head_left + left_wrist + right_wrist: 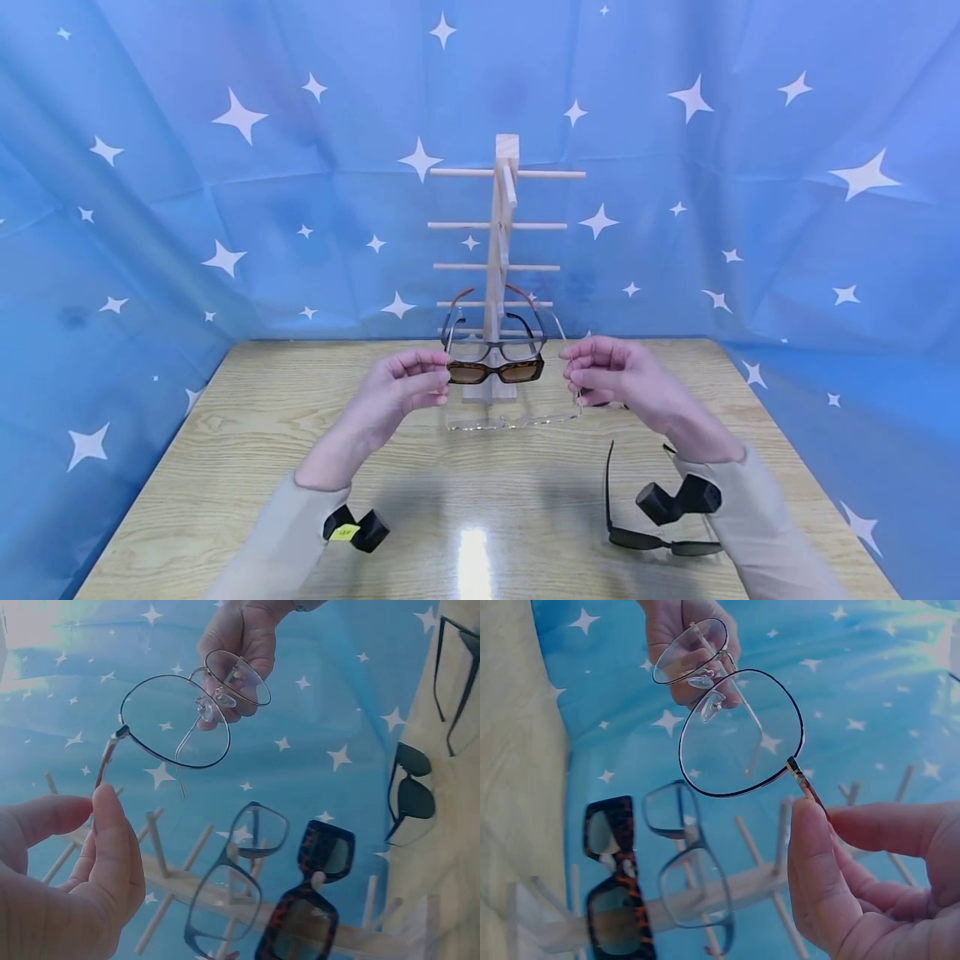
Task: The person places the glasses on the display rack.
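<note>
Both hands hold one pair of thin metal-rimmed eyeglasses (517, 422) by its temples, in front of the wooden display stand (497, 250). The left hand (408, 383) pinches one temple between thumb and fingers. On the other side, the right hand (622, 379) pinches the second temple. In the left wrist view, the round clear lens (176, 720) and nose pads show plainly. Tortoiseshell sunglasses (517, 372) sit low on the stand, and grey-framed eyeglasses (491, 346) hang just above them. The held pair is apart from the stand's pegs in the wrist views.
Black sunglasses (637, 540) lie on the wooden table (247, 467) beneath the right forearm. Another dark pair (415, 791) lies on the table, mostly hidden behind the right hand in the head view. Upper pegs (465, 225) of the stand carry nothing. Blue star-patterned cloth (337, 125) surrounds the table.
</note>
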`<act>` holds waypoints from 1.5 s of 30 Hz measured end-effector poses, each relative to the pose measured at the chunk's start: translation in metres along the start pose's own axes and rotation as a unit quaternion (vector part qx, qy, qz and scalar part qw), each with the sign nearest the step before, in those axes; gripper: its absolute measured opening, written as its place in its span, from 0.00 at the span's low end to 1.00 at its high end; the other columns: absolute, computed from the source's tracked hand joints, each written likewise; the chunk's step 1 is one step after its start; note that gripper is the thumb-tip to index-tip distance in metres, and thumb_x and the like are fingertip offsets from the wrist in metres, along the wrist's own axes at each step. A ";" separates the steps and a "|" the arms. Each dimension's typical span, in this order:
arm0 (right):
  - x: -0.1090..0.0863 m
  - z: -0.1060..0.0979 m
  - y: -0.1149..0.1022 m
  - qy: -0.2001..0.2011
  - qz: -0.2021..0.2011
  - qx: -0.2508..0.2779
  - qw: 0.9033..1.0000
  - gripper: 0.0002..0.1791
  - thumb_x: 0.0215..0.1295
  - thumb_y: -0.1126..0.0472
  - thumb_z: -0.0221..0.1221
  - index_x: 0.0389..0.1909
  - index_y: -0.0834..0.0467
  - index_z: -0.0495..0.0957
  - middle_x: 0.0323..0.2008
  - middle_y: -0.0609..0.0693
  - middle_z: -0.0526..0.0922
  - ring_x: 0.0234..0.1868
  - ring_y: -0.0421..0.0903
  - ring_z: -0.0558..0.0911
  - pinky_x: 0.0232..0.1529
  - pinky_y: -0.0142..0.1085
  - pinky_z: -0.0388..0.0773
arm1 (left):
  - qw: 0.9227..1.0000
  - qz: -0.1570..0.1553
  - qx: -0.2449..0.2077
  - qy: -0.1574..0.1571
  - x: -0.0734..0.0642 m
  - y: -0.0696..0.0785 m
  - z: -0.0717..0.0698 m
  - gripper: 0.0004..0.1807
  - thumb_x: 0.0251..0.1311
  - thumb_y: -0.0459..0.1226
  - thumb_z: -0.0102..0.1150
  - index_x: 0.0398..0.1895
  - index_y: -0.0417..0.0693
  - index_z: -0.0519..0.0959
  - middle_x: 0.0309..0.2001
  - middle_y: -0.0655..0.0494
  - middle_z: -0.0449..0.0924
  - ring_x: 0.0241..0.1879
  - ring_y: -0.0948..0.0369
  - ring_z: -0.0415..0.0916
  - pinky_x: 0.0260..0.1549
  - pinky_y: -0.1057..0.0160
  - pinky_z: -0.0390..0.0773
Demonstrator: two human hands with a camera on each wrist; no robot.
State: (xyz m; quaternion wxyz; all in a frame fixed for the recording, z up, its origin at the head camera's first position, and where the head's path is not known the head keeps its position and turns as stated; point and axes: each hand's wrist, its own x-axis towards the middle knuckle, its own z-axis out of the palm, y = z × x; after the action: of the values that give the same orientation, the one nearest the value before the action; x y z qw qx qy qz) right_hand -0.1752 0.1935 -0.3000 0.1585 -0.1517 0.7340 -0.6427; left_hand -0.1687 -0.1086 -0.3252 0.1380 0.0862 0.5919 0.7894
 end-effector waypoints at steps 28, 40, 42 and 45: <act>0.066 -0.024 -0.035 0.040 0.032 0.088 0.995 0.10 0.64 0.71 0.55 0.44 0.58 0.76 0.35 0.51 0.81 0.34 0.41 0.82 0.36 0.29 0.81 | 0.995 -0.019 -0.085 0.047 0.067 0.057 -0.009 0.08 0.60 0.24 0.54 0.33 0.43 0.80 0.30 0.52 0.78 0.25 0.63 0.77 0.31 0.72 0.81; 0.084 -0.028 -0.044 0.079 0.053 0.134 0.986 0.10 0.63 0.74 0.55 0.45 0.63 0.74 0.32 0.52 0.82 0.32 0.42 0.82 0.33 0.27 0.81 | 0.992 -0.027 -0.097 0.070 0.089 0.058 -0.013 0.19 0.60 0.24 0.54 0.55 0.31 0.69 0.28 0.52 0.78 0.26 0.62 0.77 0.31 0.73 0.80; 0.086 -0.028 -0.044 0.086 0.053 0.139 0.985 0.10 0.63 0.74 0.55 0.44 0.63 0.75 0.32 0.53 0.81 0.32 0.43 0.82 0.32 0.28 0.81 | 0.992 -0.028 -0.104 0.072 0.090 0.059 -0.012 0.18 0.60 0.25 0.54 0.54 0.31 0.70 0.28 0.51 0.78 0.26 0.62 0.78 0.31 0.73 0.80; 0.089 -0.028 -0.043 0.097 0.056 0.147 0.983 0.12 0.62 0.75 0.55 0.46 0.64 0.75 0.32 0.54 0.82 0.32 0.43 0.82 0.32 0.29 0.81 | 0.990 -0.029 -0.113 0.075 0.093 0.059 -0.013 0.20 0.60 0.25 0.54 0.57 0.30 0.68 0.26 0.51 0.79 0.24 0.62 0.78 0.29 0.73 0.81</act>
State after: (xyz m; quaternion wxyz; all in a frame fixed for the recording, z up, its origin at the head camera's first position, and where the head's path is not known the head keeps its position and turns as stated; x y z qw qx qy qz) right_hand -0.2669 0.1751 -0.2568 0.1428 -0.0228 0.6508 -0.7453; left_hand -0.2679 -0.1056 -0.2749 0.1245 -0.0068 0.5098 0.8512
